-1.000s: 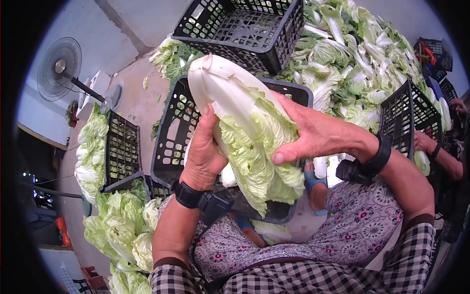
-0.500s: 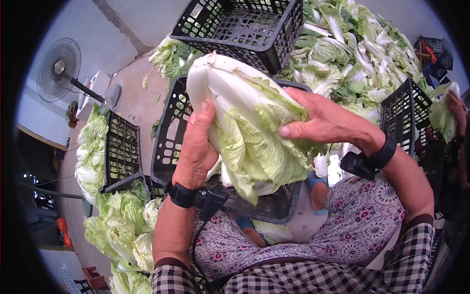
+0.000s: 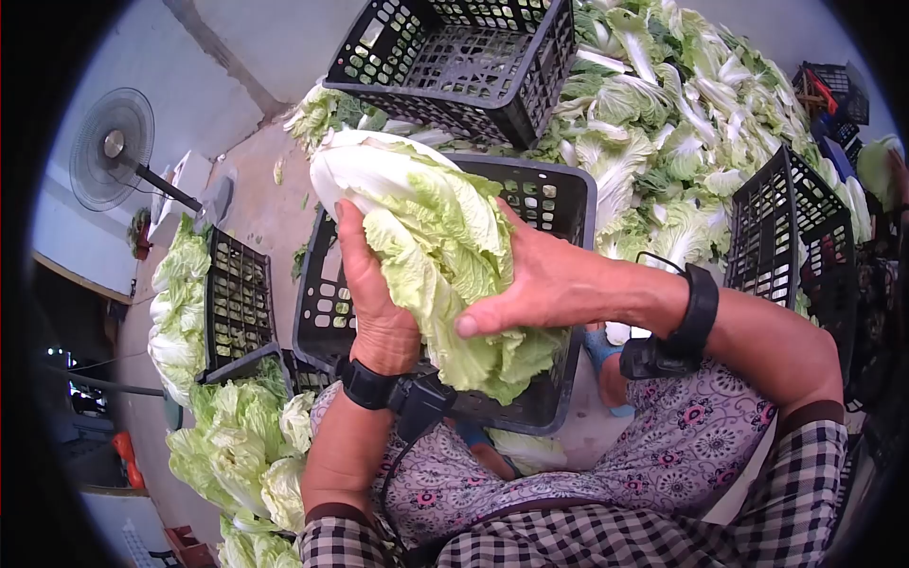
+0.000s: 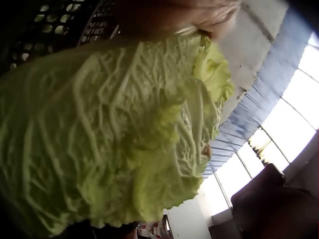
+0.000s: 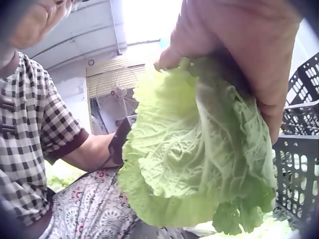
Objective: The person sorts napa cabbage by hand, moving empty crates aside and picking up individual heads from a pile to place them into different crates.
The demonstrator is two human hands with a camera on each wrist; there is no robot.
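A long napa cabbage (image 3: 426, 227) is held in both hands above a black crate (image 3: 544, 189), its white base toward the upper left and its leafy end toward the lower right. My left hand (image 3: 376, 303) grips its left side, thumb upward along the leaves. From the right, my right hand (image 3: 540, 284) grips the leafy part, its thumb across the front. Outer leaves fill the left wrist view around the cabbage (image 4: 99, 134). In the right wrist view my right hand (image 5: 239, 45) curls over the top of the leaves (image 5: 194, 144).
An empty black crate (image 3: 473, 62) stands beyond, beside a large heap of cabbages and leaves (image 3: 663, 123). More cabbages (image 3: 232, 435) lie at the left by another crate (image 3: 239, 298). A fan (image 3: 114, 147) stands back left; a crate (image 3: 786, 227) is at the right.
Both hands have brought the cabbage left and slightly lower, and it has turned so more green leaf faces up. My right hand has moved left with it. The view has shifted slightly.
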